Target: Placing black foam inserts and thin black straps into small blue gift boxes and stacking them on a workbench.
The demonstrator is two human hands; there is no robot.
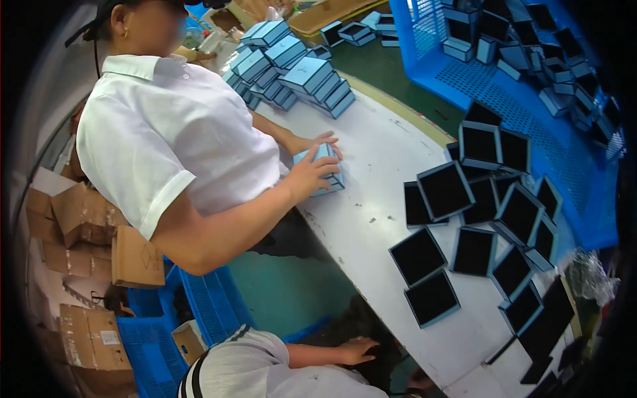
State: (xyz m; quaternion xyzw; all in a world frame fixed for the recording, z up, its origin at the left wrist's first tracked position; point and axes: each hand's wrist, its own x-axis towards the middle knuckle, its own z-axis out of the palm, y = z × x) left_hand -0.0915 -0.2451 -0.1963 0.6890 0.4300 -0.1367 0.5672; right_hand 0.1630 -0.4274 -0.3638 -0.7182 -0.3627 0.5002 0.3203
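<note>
Low in the view, my left hand lies over dark cloth below the table edge, its fingers loosely extended and nothing seen in them. My right hand shows only in part, dim, near the lower edge; its fingers are hard to make out. Both are apart from the white table. Nearest on the tabletop are open light-blue box halves with black insides, such as one box half; several overlap in a loose pile. Flat black pieces lie at the near right corner.
Across at left, a person in a white shirt has both hands on a small light-blue box stack. More closed boxes are piled behind. A blue crate holds many box parts. Clear plastic wrap, cartons and blue baskets surround the table.
</note>
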